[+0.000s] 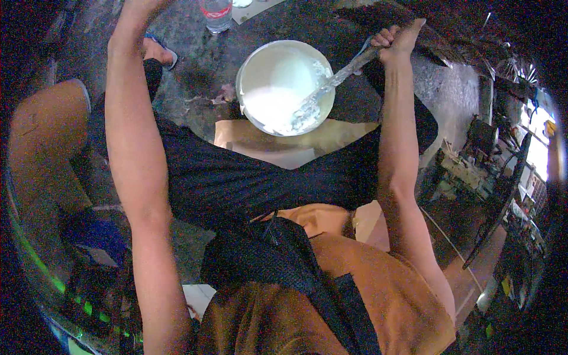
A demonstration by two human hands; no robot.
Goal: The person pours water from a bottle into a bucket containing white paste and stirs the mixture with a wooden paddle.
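Observation:
My right hand [390,45] is closed around the handle end of a long, white-smeared stirring stick [349,70], with the thumb pointing outward. The stick slants down to the left, over the rim of a round white bucket [241,89]. Its lower end sits in a thick white paste [275,106], which also clings to the bucket's inner right wall. My left arm stretches up along the left side, and only the base of my left hand [141,8] shows at the top edge. Its fingers are out of the picture.
The bucket stands between my legs, by a piece of tan cardboard [231,131] on the dark, stained floor [195,77]. A clear bottle with a red band [218,16] stands beyond it. Another person's bare leg [50,139] is at the left. Clutter [473,165] lines the right side.

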